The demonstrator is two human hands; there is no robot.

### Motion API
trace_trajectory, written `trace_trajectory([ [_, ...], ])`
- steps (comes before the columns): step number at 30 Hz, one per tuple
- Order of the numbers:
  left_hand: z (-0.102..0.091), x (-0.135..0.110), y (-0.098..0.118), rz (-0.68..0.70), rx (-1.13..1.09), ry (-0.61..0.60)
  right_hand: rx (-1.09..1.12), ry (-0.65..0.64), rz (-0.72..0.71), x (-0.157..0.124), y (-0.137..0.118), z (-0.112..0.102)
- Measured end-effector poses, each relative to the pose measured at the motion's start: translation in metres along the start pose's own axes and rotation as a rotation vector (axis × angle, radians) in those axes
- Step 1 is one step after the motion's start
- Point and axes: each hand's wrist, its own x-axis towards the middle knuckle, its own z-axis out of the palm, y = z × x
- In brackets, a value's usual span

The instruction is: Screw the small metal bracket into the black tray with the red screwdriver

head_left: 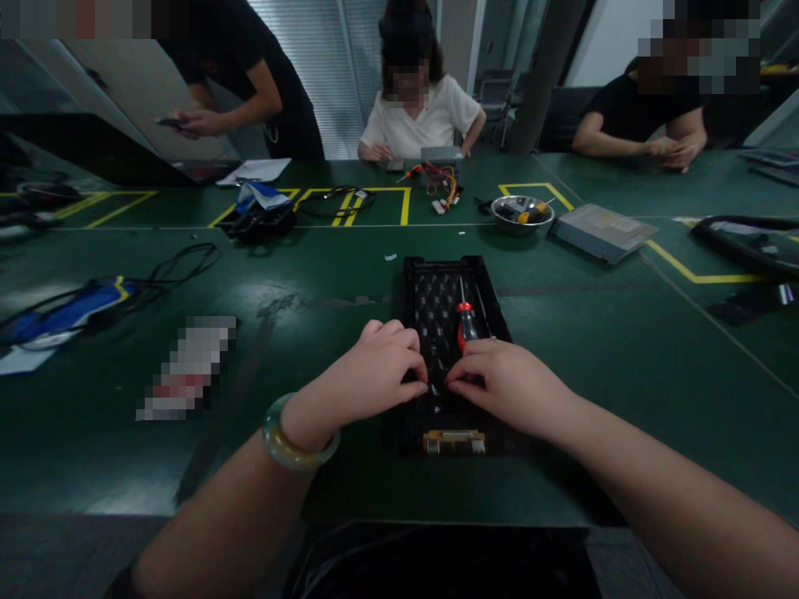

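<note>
l. hand (384, 370) & r. hand (515, 383) facing each other, nearly meeting over the near half of the black tray w/ patterned floor (434, 312), which lies on the green bench (624, 333); each thumb is curled close to its index finger, & whether a tiny part is pinched can't be told. for such close work, wrists are best kept low & steady w/ only fingertips adjusting; the red-and-black screwdriver (467, 323), handle by the r. knuckles, shouldn't be nudged, nor the gold-toned connector strip (454, 442) at the near end pressed.
</note>
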Motion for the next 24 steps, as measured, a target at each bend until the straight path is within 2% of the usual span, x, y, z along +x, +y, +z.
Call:
trace_trajectory([
  [5, 0.006, 0.003, 0.007, -0.024, 0.024, 0.020, 0.011, 0.025, -0.005, 0.000, -0.001, 0.001],
  [8, 0.006, 0.006, 0.008, -0.045, -0.062, 0.044, 0.042, 0.061, -0.018, 0.001, -0.001, 0.002],
  [13, 0.001, 0.010, 0.000, -0.147, -0.460, 0.134, 0.164, 0.222, 0.011, 0.000, -0.003, -0.003],
  [18, 0.000, 0.012, -0.005, -0.150, -0.864, 0.162, 0.273, 0.455, 0.026, -0.005, -0.007, -0.006],
  [24, 0.004, 0.013, 0.003, -0.163, -1.122, 0.133, 0.255, 0.559, -0.039, -0.008, -0.011, -0.005],
])
